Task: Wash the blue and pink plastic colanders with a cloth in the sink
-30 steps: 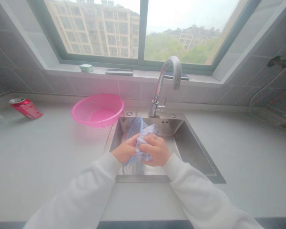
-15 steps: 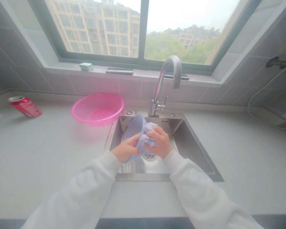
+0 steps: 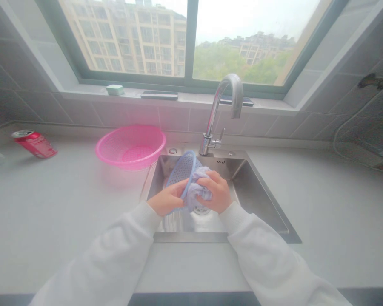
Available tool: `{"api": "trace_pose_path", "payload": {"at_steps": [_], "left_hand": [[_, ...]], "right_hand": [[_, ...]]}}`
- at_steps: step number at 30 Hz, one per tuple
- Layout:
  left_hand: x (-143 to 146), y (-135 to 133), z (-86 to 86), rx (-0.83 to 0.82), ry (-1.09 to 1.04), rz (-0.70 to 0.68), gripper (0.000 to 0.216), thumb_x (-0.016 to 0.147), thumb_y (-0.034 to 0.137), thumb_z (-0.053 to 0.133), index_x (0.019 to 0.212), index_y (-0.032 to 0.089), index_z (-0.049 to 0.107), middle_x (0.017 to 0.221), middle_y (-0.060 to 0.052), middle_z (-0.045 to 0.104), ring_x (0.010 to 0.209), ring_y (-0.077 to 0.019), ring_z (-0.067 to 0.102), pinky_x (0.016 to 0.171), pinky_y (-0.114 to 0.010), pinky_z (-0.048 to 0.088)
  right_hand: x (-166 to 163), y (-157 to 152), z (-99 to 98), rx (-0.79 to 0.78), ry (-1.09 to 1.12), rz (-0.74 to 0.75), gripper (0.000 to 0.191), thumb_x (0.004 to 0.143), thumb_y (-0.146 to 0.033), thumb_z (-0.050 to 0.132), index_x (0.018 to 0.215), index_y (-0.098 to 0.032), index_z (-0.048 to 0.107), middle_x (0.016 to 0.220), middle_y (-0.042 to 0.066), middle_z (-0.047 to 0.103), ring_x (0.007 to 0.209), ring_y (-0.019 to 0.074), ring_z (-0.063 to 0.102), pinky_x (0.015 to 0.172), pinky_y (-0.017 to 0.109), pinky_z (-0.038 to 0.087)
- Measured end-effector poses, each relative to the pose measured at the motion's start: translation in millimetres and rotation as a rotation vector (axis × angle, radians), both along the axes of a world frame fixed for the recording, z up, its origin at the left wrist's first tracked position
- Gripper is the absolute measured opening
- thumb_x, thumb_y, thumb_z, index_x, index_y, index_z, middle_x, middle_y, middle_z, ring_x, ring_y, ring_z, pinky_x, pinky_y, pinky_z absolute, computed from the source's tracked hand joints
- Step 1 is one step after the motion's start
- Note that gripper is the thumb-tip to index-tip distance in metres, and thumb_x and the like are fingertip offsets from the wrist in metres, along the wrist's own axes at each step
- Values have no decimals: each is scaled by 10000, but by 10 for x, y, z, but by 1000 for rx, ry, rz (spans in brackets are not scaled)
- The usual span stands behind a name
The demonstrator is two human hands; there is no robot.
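Over the steel sink, my left hand grips the rim of a blue perforated basket, which is tilted up on its side. My right hand is closed around a crumpled pale lilac cloth and presses it against the rim and outer side of the basket. Part of the basket is hidden behind the cloth and my fingers. Below the cloth, the drain partly shows.
A pink colander stands on the counter left of the sink, with a red drink can lying tilted farther left. The chrome faucet arches over the sink's back. A green soap box sits on the windowsill.
My right hand and the cloth have shifted slightly along the basket's rim. The basket has turned a little; my left hand keeps its grip.
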State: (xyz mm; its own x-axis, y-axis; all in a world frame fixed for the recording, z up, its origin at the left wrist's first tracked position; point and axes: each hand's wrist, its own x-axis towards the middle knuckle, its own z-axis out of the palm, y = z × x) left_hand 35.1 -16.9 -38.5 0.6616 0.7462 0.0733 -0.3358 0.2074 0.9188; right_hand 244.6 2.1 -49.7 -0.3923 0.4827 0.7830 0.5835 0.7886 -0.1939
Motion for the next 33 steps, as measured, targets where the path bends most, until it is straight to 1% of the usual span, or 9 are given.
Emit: {"api": "trace_pose_path", "payload": {"at_steps": [4, 8, 11, 14, 17, 20, 24, 27, 33], "left_hand": [[20, -46, 51, 43, 50, -103, 803, 607, 2, 613, 1374, 239, 637, 1289, -73, 689, 1215, -275, 592, 1017, -374, 431], [23, -86, 48, -8, 55, -192, 823, 620, 3, 635, 1402, 258, 613, 1309, -79, 680, 1204, -279, 602, 1029, -411, 420], [2, -75, -6, -77, -14, -224, 832, 607, -1, 696, 1390, 268, 623, 1363, -98, 661, 1227, -296, 605, 1034, -428, 430], [-38, -44, -38, -159, -100, -180, 826, 608, 19, 752, 1382, 278, 625, 1368, -108, 668, 1224, -316, 631, 1033, -461, 453], [-77, -21, 1, -215, -204, -87, 760, 637, 36, 748, 1350, 277, 640, 1337, -102, 694, 1193, -316, 664, 1015, -491, 489], [-88, -14, 87, -221, -281, -28, 749, 611, 11, 718, 1318, 248, 653, 1311, -107, 711, 1188, -318, 670, 1002, -492, 511], [-73, -14, 168, -231, -297, 2, 698, 575, 12, 706, 1247, 197, 681, 1209, -121, 746, 1095, -322, 707, 925, -467, 548], [-87, -30, 189, -226, -301, 2, 714, 579, 22, 720, 1269, 199, 665, 1217, -126, 738, 1114, -328, 698, 941, -478, 547], [-116, -78, 151, -203, -316, -28, 668, 723, 218, 778, 1364, 219, 593, 1354, -158, 660, 1151, -340, 682, 980, -507, 535]], "right_hand": [[92, 86, 12, -175, 218, -135, 223, 728, -270, 665, 950, -269, 690, 1016, 49, 678, 962, 238, 661, 851, 366, 543], [134, 193, 30, -344, 432, -264, 204, 710, -294, 642, 904, -242, 684, 920, 36, 675, 902, 241, 655, 874, 404, 523], [151, 272, 11, -543, 614, -330, 232, 672, -337, 668, 874, -222, 680, 851, 24, 675, 831, 234, 646, 836, 405, 519], [178, 356, -52, -789, 971, -311, 283, 651, -384, 688, 876, -216, 656, 749, -5, 660, 715, 209, 630, 697, 361, 525], [229, 429, -125, -939, 1301, -212, 330, 644, -411, 719, 896, -217, 630, 732, -15, 670, 692, 209, 656, 631, 341, 539], [276, 468, -167, -977, 1401, -168, 306, 646, -385, 743, 872, -215, 625, 723, -20, 676, 697, 207, 681, 620, 332, 560], [275, 472, -174, -960, 1427, -149, 257, 650, -339, 738, 844, -216, 623, 709, -35, 674, 692, 188, 682, 620, 311, 572], [252, 466, -163, -951, 1442, -148, 253, 631, -316, 734, 835, -215, 624, 705, -39, 676, 677, 181, 676, 607, 301, 570], [245, 467, -138, -945, 1444, -178, 280, 615, -330, 738, 838, -217, 614, 680, -42, 666, 642, 182, 665, 571, 295, 552]]}}
